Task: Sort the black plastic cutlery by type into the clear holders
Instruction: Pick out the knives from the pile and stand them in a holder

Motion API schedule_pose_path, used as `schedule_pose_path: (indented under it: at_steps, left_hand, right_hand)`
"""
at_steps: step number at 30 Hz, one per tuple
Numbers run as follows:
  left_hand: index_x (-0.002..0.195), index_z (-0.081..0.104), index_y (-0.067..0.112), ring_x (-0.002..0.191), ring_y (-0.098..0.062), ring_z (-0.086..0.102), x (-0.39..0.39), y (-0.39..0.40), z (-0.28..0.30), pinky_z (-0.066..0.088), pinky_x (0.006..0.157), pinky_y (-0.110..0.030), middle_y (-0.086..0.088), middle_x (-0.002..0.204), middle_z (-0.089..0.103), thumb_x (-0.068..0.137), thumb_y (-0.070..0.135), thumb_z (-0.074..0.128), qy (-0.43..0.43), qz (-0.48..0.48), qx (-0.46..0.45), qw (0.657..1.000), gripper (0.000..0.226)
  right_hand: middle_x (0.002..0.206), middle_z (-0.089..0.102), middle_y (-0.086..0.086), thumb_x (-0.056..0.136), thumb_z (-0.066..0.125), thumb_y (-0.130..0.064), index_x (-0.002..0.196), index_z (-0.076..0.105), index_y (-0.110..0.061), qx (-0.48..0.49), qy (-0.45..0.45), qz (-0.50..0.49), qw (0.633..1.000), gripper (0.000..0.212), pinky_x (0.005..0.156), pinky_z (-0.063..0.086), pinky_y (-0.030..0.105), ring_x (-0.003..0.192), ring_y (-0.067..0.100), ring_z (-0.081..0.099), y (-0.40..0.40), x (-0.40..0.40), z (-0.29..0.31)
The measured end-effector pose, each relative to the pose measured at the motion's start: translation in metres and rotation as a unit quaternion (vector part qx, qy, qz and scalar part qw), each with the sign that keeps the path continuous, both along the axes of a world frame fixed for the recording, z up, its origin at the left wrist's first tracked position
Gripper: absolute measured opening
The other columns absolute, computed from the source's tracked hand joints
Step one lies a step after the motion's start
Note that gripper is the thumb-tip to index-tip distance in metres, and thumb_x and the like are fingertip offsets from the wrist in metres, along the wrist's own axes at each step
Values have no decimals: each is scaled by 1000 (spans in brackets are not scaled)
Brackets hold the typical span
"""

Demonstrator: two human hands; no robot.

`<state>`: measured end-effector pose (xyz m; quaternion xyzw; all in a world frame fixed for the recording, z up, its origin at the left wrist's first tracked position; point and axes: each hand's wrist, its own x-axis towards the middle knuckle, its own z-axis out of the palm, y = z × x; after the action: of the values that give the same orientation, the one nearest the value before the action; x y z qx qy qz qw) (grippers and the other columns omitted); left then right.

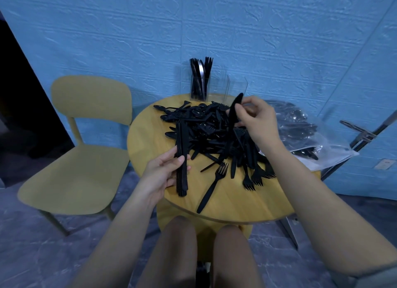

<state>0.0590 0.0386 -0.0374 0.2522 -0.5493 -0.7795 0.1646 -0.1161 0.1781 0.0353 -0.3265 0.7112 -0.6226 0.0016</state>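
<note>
round table [150, 141]: bare wood only along the near and left rim; cutlery pile [206, 133] fills the middle. left hand [163, 171] grips a stack of knives [182, 158] at the near-left edge. right hand [255, 118] pinches 1 knife [235, 109] upright over the pile. far holder [199, 90] holds cutlery; types unclear. clear holders beside it [236, 88] hard to make out. bag [305, 133] at right, contents blurred.

Black cutlery pile [210, 133] heaped on table; clear holders [217, 90] behind, left one filled.
</note>
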Motion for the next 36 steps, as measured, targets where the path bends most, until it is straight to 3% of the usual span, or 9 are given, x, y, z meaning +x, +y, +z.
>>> schedule_pose_path:
  at_steps: [5,11,15,19,22,25,28,32,36]
  left_hand:
    - [136,49,18,87,-16,72,-8,6,9,56,61,-23,0,104,72,91,10,59,15,-8,-41,999,47]
    - [135,51,21,88,-12,70,-26,22,16,57,77,-28,4,101,72,92,9,58,30,-26,-147,988,45]
    - [133,52,24,114,-13,58,-38,29,13,46,100,-35,8,105,66,90,13,62,7,-3,-235,972,45]
    - [135,50,19,113,-9,56,-43,33,12,44,98,-26,2,117,63,88,12,65,-11,-16,-283,959,50]
    - [137,47,17,111,-14,59,-46,39,13,47,99,-37,-1,120,62,86,11,67,-9,-34,-272,962,55]
    - [136,49,17,99,-18,66,-49,41,14,55,88,-37,-3,113,67,87,6,65,20,-51,-201,978,53]
    - [124,56,30,74,-12,70,-50,39,16,58,67,-25,6,95,73,89,5,61,47,-79,-131,987,43]
    - [103,59,40,74,-11,71,-53,40,12,57,62,-23,11,86,74,91,7,58,47,-128,-95,986,35]
    - [106,57,36,75,-10,71,-57,38,8,57,63,-23,5,87,75,89,5,58,38,-143,-63,987,35]
  right_hand:
    - [82,70,13,95,50,-4,79,44,-12,27,-80,30,996,19,54,57,29,82,16,71,2,6,9]
    - [104,59,38,90,59,-7,74,45,-10,108,-143,50,983,22,53,58,30,94,43,65,-10,10,6]
    - [90,63,25,87,62,-9,68,45,-10,126,-147,12,981,25,54,58,33,78,30,70,-17,13,4]
    - [67,55,3,86,63,-14,70,46,-10,193,-49,-41,979,23,48,57,32,57,21,68,-19,21,2]
    - [64,53,0,90,60,-21,72,46,-11,229,22,-59,971,24,42,50,31,47,21,65,-17,24,0]
    - [75,60,3,94,58,-25,78,51,-13,201,-53,17,978,21,48,57,36,58,22,67,-11,16,-2]
    - [79,61,5,93,59,-18,89,51,-13,150,-149,101,972,11,45,51,24,58,12,60,-2,6,-7]
    - [78,62,6,88,65,-10,116,47,-6,86,-239,117,960,33,44,48,20,52,8,60,3,-3,-15]
    - [78,60,6,88,66,-11,119,51,-5,105,-207,104,967,36,48,51,20,52,6,59,0,-5,-19]
